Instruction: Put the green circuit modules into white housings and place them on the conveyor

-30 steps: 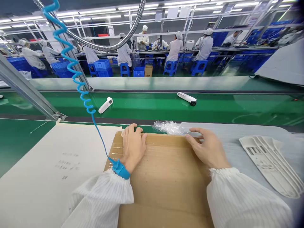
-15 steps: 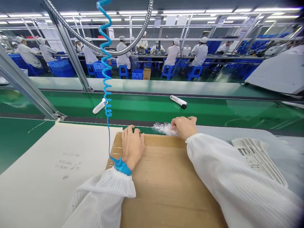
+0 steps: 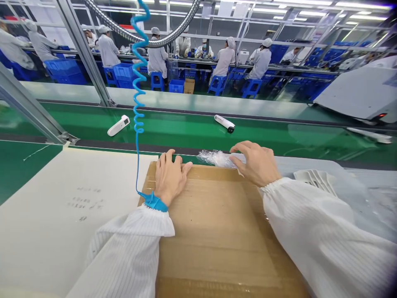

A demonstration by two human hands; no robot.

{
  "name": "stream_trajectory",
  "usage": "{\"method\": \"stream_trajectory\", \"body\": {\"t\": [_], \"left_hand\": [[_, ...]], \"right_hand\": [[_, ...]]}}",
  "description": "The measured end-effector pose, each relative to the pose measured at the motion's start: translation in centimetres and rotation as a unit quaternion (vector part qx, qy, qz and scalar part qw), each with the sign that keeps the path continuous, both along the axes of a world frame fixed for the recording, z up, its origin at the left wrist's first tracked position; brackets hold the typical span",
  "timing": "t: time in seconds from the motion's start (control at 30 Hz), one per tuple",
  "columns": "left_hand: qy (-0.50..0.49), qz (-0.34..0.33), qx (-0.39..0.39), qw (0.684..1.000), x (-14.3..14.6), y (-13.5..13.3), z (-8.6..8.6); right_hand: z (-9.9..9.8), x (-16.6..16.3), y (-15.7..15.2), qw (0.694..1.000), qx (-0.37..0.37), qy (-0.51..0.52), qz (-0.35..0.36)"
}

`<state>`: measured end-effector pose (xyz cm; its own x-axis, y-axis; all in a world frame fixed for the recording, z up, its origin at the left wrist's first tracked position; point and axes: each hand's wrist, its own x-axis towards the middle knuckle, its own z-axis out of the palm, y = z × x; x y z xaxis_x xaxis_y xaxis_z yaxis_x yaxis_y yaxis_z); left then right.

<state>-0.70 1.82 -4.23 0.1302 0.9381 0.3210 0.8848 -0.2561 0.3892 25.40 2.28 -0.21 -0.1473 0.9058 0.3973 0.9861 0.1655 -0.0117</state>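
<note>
A brown cardboard box [image 3: 214, 223] with clear tape along its edges lies in front of me. My left hand [image 3: 170, 176] rests on its far left corner, fingers spread and holding nothing; a blue wrist strap [image 3: 154, 202] circles that wrist. Over the far right corner is my right hand [image 3: 257, 163], its thumb and fingers apart with nothing between them. Crumpled clear plastic film [image 3: 215, 158] lies just past the box's far edge, close to the right fingertips. Under and beyond my right forearm are several white plastic parts [image 3: 314, 179], partly covered by the sleeve.
Two white handheld devices, one at left [image 3: 118, 126] and one at centre [image 3: 225, 123], lie on the green conveyor belt [image 3: 173, 130]. A coiled blue cord [image 3: 139, 82] hangs down to my wrist. White paper [image 3: 62, 215] with faint writing covers the left side. Several co-workers sit beyond.
My right hand has let go of the clear film and moved right, its fingers opening. My left hand stays on the box. The view has tilted down, and a white part shows further in at right.
</note>
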Motion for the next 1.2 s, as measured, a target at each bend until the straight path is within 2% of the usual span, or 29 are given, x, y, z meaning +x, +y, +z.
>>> {"method": "stream_trajectory", "body": {"t": [0.13,0.23,0.37,0.43,0.53,0.57,0.63,0.73,0.83,0.93,1.03,1.1,1.2], "left_hand": [[-0.008,-0.023,-0.012,1.0,-1.0,0.2,0.0],[-0.007,-0.014,-0.012,1.0,-1.2,0.4,-0.1],[-0.008,0.004,-0.022,1.0,-1.4,0.7,-0.2],[-0.025,-0.012,-0.045,0.999,-2.1,0.9,0.1],[-0.094,-0.036,-0.089,0.991,-3.9,0.9,1.1],[-0.144,-0.021,-0.1,0.984,-4.4,0.8,1.6],[-0.268,0.053,-0.104,0.956,-4.9,0.7,2.7],[-0.382,0.175,-0.047,0.906,-4.1,0.7,3.4],[-0.383,0.202,0.038,0.901,-2.0,0.9,2.4],[-0.331,0.125,0.083,0.932,-0.2,0.6,0.9],[-0.238,0.051,0.122,0.962,0.6,0.0,0.2],[-0.213,0.052,0.133,0.966,0.7,-0.4,0.1],[-0.207,0.054,0.118,0.97,0.8,-0.9,0.3]], "right_hand": [[0.3,-0.1,-2.7,0.996,0.064,-0.058,0.009],[-0.3,-1.1,-3.4,0.995,0.085,-0.046,0.023],[-2.4,-3.2,-2.7,0.996,0.086,-0.003,0.012],[-3.8,-3.9,-2.2,0.996,0.077,0.045,-0.006],[-5.4,-4.1,-1.7,0.987,0.081,0.134,-0.038],[-5.7,-4.0,-1.6,0.983,0.084,0.157,-0.04],[-5.8,-3.7,-1.5,0.979,0.082,0.186,-0.031],[-5.7,-3.5,-1.4,0.974,0.069,0.214,-0.018],[-5.7,-3.5,-1.7,0.974,0.06,0.219,-0.012],[-5.4,-3.0,-1.8,0.974,0.024,0.226,-0.01],[-3.9,-1.7,-0.1,0.966,-0.026,0.254,-0.034],[-2.3,-0.8,2.7,0.965,-0.036,0.251,-0.07],[-0.4,-0.7,8.5,0.966,-0.057,0.218,-0.123]]}}
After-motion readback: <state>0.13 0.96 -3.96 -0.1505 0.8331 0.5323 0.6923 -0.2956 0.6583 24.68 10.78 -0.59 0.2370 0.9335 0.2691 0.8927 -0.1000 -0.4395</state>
